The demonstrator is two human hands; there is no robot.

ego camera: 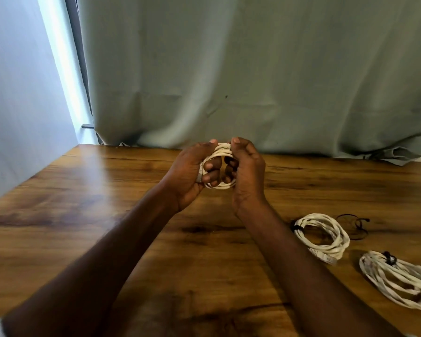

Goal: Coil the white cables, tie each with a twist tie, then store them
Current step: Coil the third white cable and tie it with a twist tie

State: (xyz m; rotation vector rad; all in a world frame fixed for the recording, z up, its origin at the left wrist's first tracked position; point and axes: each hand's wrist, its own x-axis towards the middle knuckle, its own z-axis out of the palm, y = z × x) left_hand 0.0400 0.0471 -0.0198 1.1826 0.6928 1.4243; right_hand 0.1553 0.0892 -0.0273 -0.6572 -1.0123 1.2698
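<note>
Nearest, right of the right forearm, two tied coils lie on the worktop [107,215]: the outer coil [396,278] and the inner coil [323,235], each bound with a dark tie. A loose twist tie [353,227] lies just beyond the inner one. Further out, the left hand [192,173] and right hand [246,171] are both clenched around an untied white cable coil [220,166], held above the worktop. Risk: freeing one hand to fetch the tie may let the loops spring apart. No container is visible.
</note>
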